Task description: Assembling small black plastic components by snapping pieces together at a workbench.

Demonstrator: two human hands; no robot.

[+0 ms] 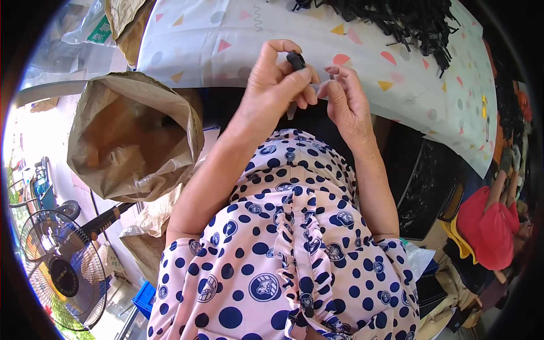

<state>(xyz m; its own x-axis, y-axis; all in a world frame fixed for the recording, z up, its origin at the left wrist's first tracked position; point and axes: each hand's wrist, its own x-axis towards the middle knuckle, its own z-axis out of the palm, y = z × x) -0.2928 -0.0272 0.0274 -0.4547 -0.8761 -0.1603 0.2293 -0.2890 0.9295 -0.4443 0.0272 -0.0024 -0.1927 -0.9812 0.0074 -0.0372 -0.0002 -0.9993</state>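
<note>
My left hand (277, 76) is closed, pinching a small black part (295, 60) between thumb and forefinger, just above the table's near edge. The part looks short and rounded; its exact kind does not show. Close by on the right, my right hand (347, 102) has its thumb and fingers drawn together, a small gap away from the left. Whatever lies between its fingertips is too small to make out. Beyond both hands, a heap of black strip-like pieces (391, 22) lies on the patterned tablecloth (226, 56).
An open brown paper bag (190, 122) stands left of my left forearm. Lower left is a standing fan (65, 277). A black chair-like surface (422, 187) is right of my right arm. Farther right, a person in red (490, 232) sits near more black pieces (513, 105).
</note>
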